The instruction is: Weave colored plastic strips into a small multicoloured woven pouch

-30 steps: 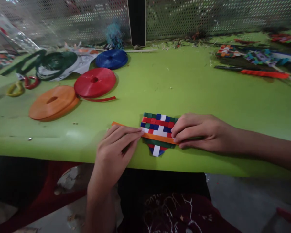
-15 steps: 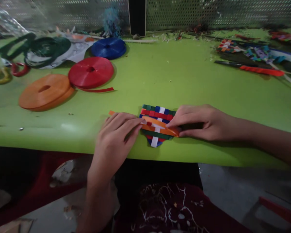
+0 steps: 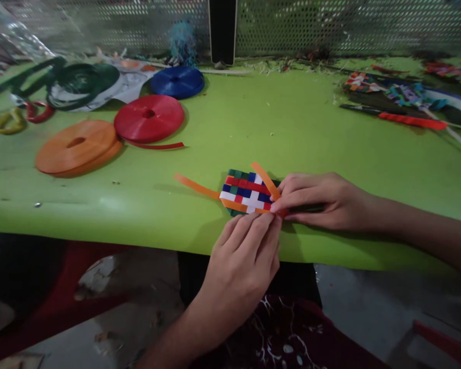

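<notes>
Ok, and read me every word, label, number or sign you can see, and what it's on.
No text can be read.
Dark red shirt: white print, no legible letters.
White paper by the green roll: any marks too blurred.
Woven piece: no lettering visible.

Readable texts, labels, brands, numbers or signs: we find none. Unread marks are listed below.

Item one: maroon shirt (image 3: 315,333), at the lower edge of the view. We record a white print (image 3: 288,349) of curved, branching strokes with small pale spots; the frame cuts it off below, and we make out no letter or numeral in it.

Item two: white sheet (image 3: 132,91), beside and partly under the green coil (image 3: 82,79) at upper left. We record faint dark lines, too small for us to tell writing from drawing.

Item three: clear plastic object (image 3: 25,38), upper left corner. We record a red patch, blurred and illegible.
</notes>
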`<action>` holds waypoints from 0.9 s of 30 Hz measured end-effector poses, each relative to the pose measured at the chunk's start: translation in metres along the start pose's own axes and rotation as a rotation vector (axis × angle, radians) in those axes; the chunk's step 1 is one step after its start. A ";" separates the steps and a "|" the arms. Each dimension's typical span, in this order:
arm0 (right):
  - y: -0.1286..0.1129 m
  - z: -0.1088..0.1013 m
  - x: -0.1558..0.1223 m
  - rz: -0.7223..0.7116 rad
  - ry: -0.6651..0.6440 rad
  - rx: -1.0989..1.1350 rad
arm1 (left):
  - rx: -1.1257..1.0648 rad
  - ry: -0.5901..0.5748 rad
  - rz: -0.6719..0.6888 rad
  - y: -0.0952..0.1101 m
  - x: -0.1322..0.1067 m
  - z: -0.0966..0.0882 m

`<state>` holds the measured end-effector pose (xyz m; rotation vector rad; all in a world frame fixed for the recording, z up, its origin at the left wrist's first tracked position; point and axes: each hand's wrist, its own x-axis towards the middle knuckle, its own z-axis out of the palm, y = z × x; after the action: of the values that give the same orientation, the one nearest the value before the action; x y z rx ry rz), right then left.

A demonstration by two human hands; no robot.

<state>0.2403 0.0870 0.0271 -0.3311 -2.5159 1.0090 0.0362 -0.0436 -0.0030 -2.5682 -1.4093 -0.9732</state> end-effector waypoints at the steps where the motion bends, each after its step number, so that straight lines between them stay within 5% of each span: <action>1: -0.001 0.000 0.000 0.004 -0.003 -0.005 | 0.011 -0.001 -0.009 0.000 0.001 0.001; 8: -0.013 0.006 0.000 0.087 0.104 -0.174 | -0.018 0.011 -0.006 -0.003 0.003 -0.001; 19: -0.023 0.016 0.006 0.442 0.233 -0.172 | -0.122 0.057 0.026 -0.014 0.003 0.002; 27: -0.024 0.005 0.020 0.565 0.142 -0.070 | -0.138 0.052 0.048 -0.016 0.000 0.000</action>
<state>0.2184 0.0742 0.0457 -1.1383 -2.3764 1.0424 0.0238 -0.0341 -0.0067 -2.6374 -1.3055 -1.1591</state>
